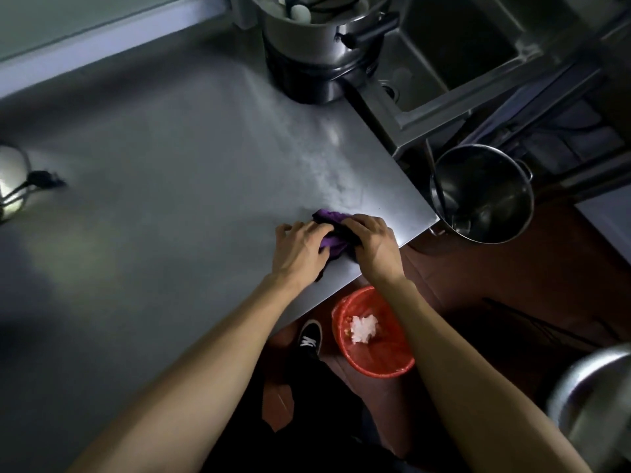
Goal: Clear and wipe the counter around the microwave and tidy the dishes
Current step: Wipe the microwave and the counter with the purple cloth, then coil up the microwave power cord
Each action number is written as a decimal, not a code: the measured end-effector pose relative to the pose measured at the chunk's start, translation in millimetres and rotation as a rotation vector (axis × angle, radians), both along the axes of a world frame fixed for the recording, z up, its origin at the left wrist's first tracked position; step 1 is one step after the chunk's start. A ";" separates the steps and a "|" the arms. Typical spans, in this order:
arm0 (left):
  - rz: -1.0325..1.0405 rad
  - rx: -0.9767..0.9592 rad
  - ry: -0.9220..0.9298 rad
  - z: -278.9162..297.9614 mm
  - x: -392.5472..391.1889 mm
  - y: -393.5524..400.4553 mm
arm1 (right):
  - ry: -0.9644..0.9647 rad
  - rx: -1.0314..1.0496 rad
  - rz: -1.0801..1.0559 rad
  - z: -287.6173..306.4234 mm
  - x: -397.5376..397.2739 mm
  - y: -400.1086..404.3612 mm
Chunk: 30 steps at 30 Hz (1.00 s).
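Note:
A purple cloth (330,217) lies bunched on the steel counter (177,186) near its front right corner. My left hand (300,249) presses on the cloth's left side with fingers curled over it. My right hand (370,238) grips its right side, close to the counter's edge. Most of the cloth is hidden under both hands. A wet, streaky smear (327,165) runs across the counter from the cloth toward the back.
A steel pot with utensils (317,32) stands on a dark base at the back. A sink (454,52) lies to the right. An empty steel pot (485,192) hangs beside the corner. A red bin (389,349) with white waste sits on the floor. A white appliance (12,179) stands at far left.

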State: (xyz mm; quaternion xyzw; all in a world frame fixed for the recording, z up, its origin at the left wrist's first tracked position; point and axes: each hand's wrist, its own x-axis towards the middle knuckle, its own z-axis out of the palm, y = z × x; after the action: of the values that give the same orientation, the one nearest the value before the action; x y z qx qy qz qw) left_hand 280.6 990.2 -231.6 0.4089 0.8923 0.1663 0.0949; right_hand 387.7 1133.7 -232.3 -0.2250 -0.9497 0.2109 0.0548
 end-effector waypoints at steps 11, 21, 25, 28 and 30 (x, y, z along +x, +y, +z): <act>-0.076 -0.143 -0.024 -8.7 15.0 31.2 | -0.252 -0.048 0.026 -11.8 11.5 26.9; -0.005 -0.182 0.027 16.5 -10.8 -20.9 | -0.200 -0.032 0.066 5.0 -15.4 -2.1; 0.092 -0.210 0.028 30.2 -33.9 -62.2 | -0.125 -0.025 0.175 17.4 -51.5 -33.4; 0.173 -0.225 0.011 37.5 -50.2 -99.8 | -0.125 -0.053 0.272 28.8 -78.9 -66.1; 0.227 -0.224 -0.001 42.2 -59.4 -130.7 | -0.141 -0.060 0.347 34.0 -95.7 -90.6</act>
State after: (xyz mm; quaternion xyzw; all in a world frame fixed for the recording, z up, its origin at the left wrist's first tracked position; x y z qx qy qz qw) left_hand 221.2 859.5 -189.3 0.2919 0.9457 0.0756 0.1212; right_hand 292.0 1043.1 -198.4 -0.0735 -0.9691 0.2290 -0.0556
